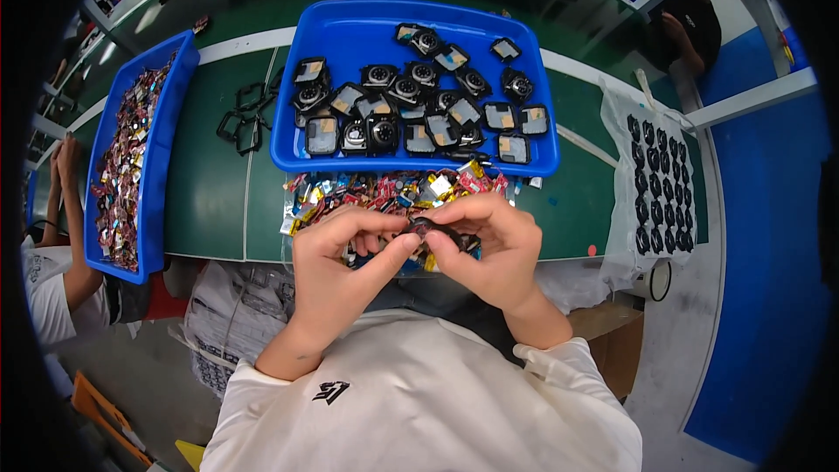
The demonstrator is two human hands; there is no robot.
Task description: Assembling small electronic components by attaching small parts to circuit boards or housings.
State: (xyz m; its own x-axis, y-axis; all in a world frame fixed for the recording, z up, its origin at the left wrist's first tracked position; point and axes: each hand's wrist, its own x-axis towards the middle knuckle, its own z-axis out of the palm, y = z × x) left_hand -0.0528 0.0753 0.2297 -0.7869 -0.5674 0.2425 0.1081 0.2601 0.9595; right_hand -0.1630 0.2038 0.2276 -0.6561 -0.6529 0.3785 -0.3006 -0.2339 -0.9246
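Note:
Both hands meet over the near edge of the table. Between them is a small black smartwatch case (422,226), tilted, with something dark reddish showing on it; the fingers hide most of it. My left hand (343,249) pinches its left side with thumb and fingertips. On the other side my right hand (496,245) grips it, thumb pressed close to the left thumb. Right under the hands lies a pile of small battery-like parts (376,194) in red, yellow, blue and silver. Beyond the pile stands a blue tray (546,153) holding several black smartwatch bodies (382,133), some showing round sensor backs.
At the left a long blue bin (156,240) is full of similar small parts. Black frames (247,114) lie between bin and tray. To the right, a white sheet (619,218) carries rows of black pieces (662,183). Another person (686,22) is at the far right; someone's arms show at left.

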